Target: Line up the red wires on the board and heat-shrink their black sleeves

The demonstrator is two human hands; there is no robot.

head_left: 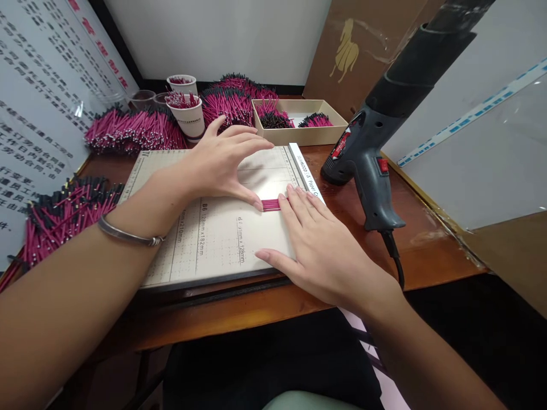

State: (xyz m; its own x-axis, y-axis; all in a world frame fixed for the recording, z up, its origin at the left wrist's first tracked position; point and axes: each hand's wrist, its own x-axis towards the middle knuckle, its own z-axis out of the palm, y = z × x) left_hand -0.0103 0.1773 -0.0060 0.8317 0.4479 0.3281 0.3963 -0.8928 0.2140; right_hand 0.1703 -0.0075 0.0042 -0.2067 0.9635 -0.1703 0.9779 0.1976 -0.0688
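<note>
A small flat row of magenta wires (270,205) lies side by side on the white paper cutter board (222,239), close to its ruler edge. My left hand (226,162) is above the board with fingers spread, its thumb tip touching the left ends of the row. Flat over the right part of the wires rests my right hand (314,242), fingers stretched out together and thumb apart. Those fingers hide the wires' right ends. Printed size lines and a grid mark the board.
A heat gun (371,136) stands at the right, its cord hanging down. Behind the board are wire piles (137,130), paper cups (188,117) of wires and a cream box (299,135) with more bundles. Another wire heap (70,216) lies left. The wooden table's edge (239,322) runs in front.
</note>
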